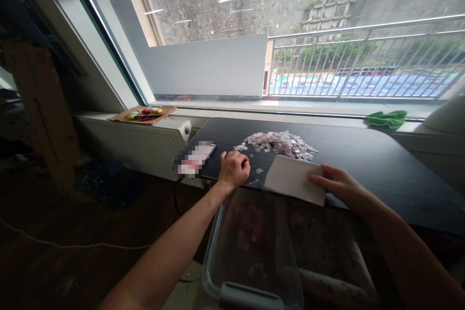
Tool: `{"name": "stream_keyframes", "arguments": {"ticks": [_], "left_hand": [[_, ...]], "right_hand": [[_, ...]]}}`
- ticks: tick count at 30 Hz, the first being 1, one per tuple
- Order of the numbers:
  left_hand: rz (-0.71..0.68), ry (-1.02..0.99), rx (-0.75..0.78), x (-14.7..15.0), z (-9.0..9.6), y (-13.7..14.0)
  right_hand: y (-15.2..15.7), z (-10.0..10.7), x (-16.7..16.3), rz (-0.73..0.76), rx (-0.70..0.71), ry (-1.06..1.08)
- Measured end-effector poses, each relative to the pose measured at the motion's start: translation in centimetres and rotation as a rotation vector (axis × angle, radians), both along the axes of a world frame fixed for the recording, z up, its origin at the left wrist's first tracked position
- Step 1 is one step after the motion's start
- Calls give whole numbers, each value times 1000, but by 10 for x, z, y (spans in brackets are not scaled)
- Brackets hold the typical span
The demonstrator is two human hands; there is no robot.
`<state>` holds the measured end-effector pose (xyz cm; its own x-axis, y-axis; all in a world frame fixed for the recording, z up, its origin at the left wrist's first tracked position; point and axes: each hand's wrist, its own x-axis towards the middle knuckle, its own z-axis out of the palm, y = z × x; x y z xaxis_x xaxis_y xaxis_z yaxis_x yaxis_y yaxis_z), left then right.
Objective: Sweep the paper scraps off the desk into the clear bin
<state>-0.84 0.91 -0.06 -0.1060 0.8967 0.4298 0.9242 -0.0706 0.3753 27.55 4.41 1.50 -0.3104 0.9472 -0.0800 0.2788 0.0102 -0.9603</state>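
Observation:
In the head view, my right hand (pixel 337 181) grips a flat white scraper (pixel 290 178) with a small hole near one corner. Thumb on top, the hand holds its right end at the front edge of the dark table (pixel 363 150). Beyond the scraper lies a heap of small pale pink and white flakes (pixel 279 143). My left hand (pixel 234 169) is curled closed at the table edge, left of the scraper; what its fingers hold, if anything, is hidden. A few loose flakes (pixel 259 171) lie between the hands.
Below the table edge stands a clear plastic bin (pixel 214 252) with some flakes inside. A phone (pixel 203 155), partly blurred out, lies at the table's left edge. A radiator (pixel 145 143), cardboard with colourful items (pixel 145 114) and a green cloth (pixel 387 119) are by the window.

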Motion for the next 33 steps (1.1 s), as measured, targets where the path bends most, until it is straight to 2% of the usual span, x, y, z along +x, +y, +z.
{"name": "stream_keyframes", "arguments": {"ticks": [3, 6, 10, 13, 16, 22, 26, 33], "left_hand": [[-1, -4, 1, 0, 0, 0], [2, -11, 4, -1, 0, 1], [6, -16, 11, -2, -1, 2], [7, -19, 19, -3, -2, 3], [7, -26, 29, -5, -3, 5], [0, -52, 44, -6, -5, 7], [-1, -57, 45, -7, -5, 8], [0, -60, 45, -7, -5, 7]], "right_hand": [[3, 9, 13, -15, -2, -46], [1, 9, 14, -21, -4, -53], [-1, 0, -3, -2, 20, 12], [6, 0, -19, -98, 60, 77], [18, 5, -31, -154, 37, 80], [24, 11, -46, -51, -4, 50], [21, 12, -44, 34, -21, 43], [24, 10, -32, 11, -7, 23]]}}
